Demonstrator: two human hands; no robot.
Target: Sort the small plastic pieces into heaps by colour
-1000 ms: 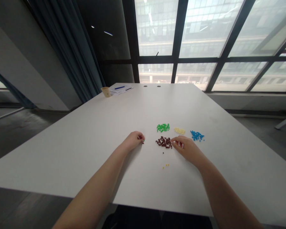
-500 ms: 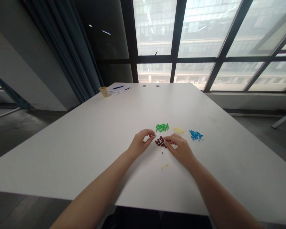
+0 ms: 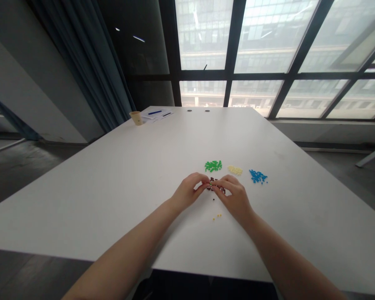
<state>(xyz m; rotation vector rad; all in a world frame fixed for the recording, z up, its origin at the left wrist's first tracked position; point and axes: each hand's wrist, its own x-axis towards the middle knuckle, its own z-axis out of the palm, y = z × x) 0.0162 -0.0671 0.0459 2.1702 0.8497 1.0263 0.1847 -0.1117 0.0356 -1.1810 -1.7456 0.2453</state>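
Note:
Pinched in my left hand (image 3: 192, 189) is a small green piece (image 3: 210, 183), likely a tiny building brick. My right hand (image 3: 233, 194) meets it fingertip to fingertip, its thumb and forefinger closed at the same spot; whatever it grips is too small to make out. Both hands hover over a pile of dark brown pieces (image 3: 220, 189), partly covered by the fingers. Just beyond lie a green pile (image 3: 213, 166), a pale yellow pile (image 3: 235, 170) and, to the right, a blue pile (image 3: 258, 176).
A single dark piece (image 3: 213, 199) and a few yellow bits (image 3: 218, 216) lie nearer me on the white table (image 3: 112, 187). At the far left corner stand a paper cup (image 3: 136, 118) and papers with a blue pen (image 3: 155, 112). Windows rise behind the table.
My left hand has moved right with the green piece, and my right hand has shifted slightly left off the brown pile. Their fingertips now come together.

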